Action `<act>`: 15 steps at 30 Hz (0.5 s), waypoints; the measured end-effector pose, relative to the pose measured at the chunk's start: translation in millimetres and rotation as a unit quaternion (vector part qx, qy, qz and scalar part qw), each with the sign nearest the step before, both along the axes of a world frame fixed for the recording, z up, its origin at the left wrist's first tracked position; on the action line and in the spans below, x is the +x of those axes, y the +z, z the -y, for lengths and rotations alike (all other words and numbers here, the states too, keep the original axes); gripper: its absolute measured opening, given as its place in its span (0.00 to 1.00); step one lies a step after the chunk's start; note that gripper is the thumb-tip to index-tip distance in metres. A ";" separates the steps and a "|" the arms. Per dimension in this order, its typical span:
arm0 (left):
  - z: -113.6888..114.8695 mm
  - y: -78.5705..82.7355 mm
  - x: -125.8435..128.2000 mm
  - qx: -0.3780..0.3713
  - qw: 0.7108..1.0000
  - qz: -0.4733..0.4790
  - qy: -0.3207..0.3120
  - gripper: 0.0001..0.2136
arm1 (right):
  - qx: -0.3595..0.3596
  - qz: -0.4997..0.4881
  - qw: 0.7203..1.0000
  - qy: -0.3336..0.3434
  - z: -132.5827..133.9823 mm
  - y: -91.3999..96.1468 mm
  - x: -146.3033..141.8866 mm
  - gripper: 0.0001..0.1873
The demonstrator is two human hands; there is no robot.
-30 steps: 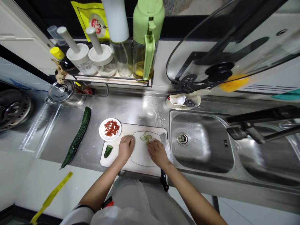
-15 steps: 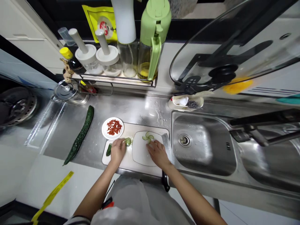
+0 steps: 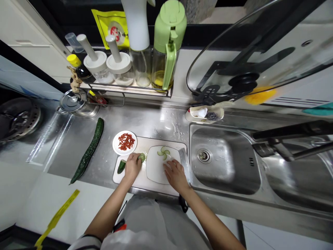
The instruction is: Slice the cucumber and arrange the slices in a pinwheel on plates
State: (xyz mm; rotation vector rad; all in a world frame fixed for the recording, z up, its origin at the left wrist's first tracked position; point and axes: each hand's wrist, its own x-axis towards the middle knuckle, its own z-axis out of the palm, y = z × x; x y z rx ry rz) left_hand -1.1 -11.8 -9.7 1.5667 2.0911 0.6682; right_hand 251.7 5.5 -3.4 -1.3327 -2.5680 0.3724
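My left hand (image 3: 133,167) rests on the cutting board (image 3: 118,177), its fingers bent and closed against a small stack of cucumber slices (image 3: 142,157). A cut cucumber end (image 3: 121,167) lies just left of that hand. Over the right side of the square white plate (image 3: 154,172) is my right hand (image 3: 177,175), fingers stretched out and apart. Its fingertips are close to several thin cucumber pieces (image 3: 163,152) laid in a curved fan on the plate. The knife (image 3: 184,165) lies along the board's right end, its black handle past the counter edge.
A round white dish (image 3: 116,145) of chopped red bits stands behind the board. A whole cucumber (image 3: 90,151) lies to the left. The steel sink (image 3: 226,173) is on the right. Jars and an oil bottle (image 3: 170,45) stand on the rack behind; a lidded pot (image 3: 78,104) is back left.
My right hand has drawn slightly away from the fan, and another cucumber piece shows at its lower end. My left hand has shifted slightly right, still at the slices.
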 end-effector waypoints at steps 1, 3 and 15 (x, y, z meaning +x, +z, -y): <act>-0.5 -0.2 0.1 0.000 1.000 0.000 0.001 0.14 | -0.001 -0.002 1.000 -0.002 1.9 0.3 -0.3 0.14; -1.2 -0.8 -0.1 -0.005 1.000 -0.004 0.007 0.14 | -0.006 -0.005 1.000 -0.005 4.8 1.0 -0.8 0.14; -9.2 -2.9 -5.3 -0.055 0.998 0.006 0.035 0.14 | -0.011 -0.014 1.000 -0.008 13.9 3.5 -1.4 0.12</act>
